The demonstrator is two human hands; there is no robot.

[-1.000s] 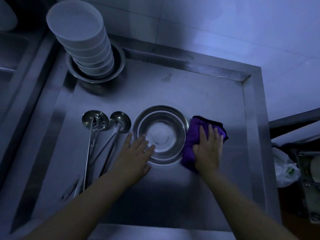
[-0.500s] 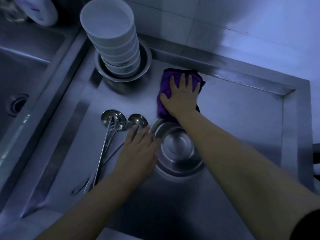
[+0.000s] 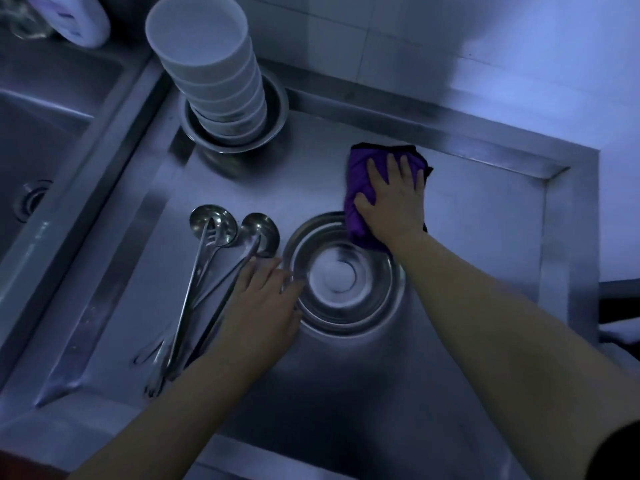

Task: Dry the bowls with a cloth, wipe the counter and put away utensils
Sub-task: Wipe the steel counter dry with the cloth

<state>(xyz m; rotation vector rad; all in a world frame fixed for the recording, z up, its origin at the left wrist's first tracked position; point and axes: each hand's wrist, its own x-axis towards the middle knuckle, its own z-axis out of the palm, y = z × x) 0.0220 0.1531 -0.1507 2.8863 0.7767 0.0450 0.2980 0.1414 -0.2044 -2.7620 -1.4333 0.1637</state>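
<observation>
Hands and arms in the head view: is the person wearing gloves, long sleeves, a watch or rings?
No gloves: the left hand and the right hand are bare, and both forearms are uncovered up to the frame edge. A dark sleeve edge shows only at the bottom right corner, on the right arm. No watch, bracelet or ring is visible on either wrist or on the fingers, though the light is dim.

A round shiny steel bowl (image 3: 343,277) stands upright and empty on the recessed steel surface (image 3: 467,237), near the middle. A folded purple cloth (image 3: 360,188) lies flat just beyond its far right rim. Left of the bowl lie two long steel ladles (image 3: 221,268), cups pointing far. In the far left corner, a stack of white bowls (image 3: 211,74) stands in another steel bowl (image 3: 273,116).
</observation>
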